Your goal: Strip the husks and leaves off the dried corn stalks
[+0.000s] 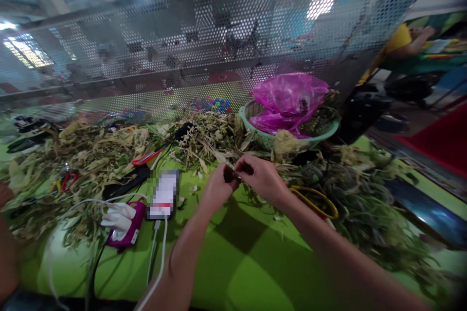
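Observation:
My left hand (220,185) and my right hand (260,177) meet over the green table (233,262), fingertips pinched together. Between them is a small brownish piece, perhaps a bit of dried plant, too small and hidden to name. Just beyond my fingers lies a heap of dried leaves and stalks (209,138). Left of my left hand, a phone (164,194) with a lit screen is plugged into a white cable (163,248). A yellow ring-shaped handle or band (330,204) rests beside my right forearm.
A pale green basket (268,142) holding a pink plastic bag (292,95) stands at the back right. At left are a magenta power strip (134,226) with white plugs, a red cutter (146,156) and red-handled pliers (69,181). Perforated metal panel (164,34) behind. Another person's arm (5,243) shows at the left edge.

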